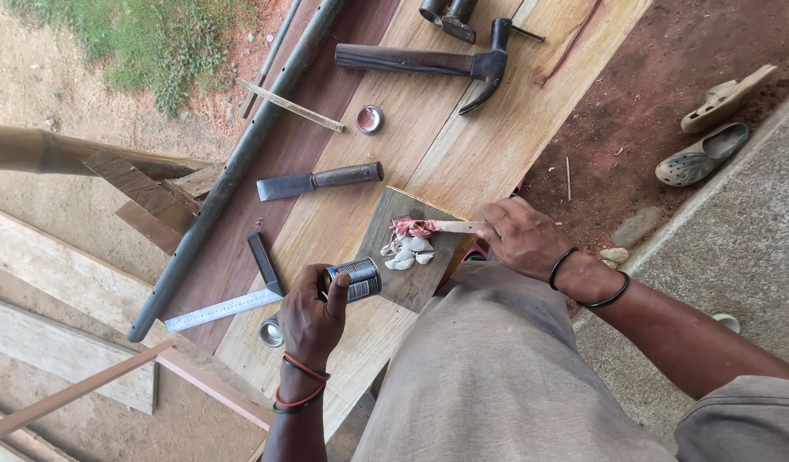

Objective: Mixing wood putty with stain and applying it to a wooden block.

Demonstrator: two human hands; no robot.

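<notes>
While the left hand [313, 321] grips a tin [354, 280] lying sideways — mouth rightward — the right hand [523, 238] clasps a stick [450, 227] pointing left.

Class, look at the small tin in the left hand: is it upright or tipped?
Tipped. The tin lies sideways in the left hand, its mouth towards the paste on the board.

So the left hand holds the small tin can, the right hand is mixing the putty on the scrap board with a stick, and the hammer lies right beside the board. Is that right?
Not quite. In the head view the hammer lies far up the plank, apart from the scrap board; the chisel is the tool nearest it. The rest stands: the left hand holds the small tin can, and the right hand works the putty with a stick.
</notes>
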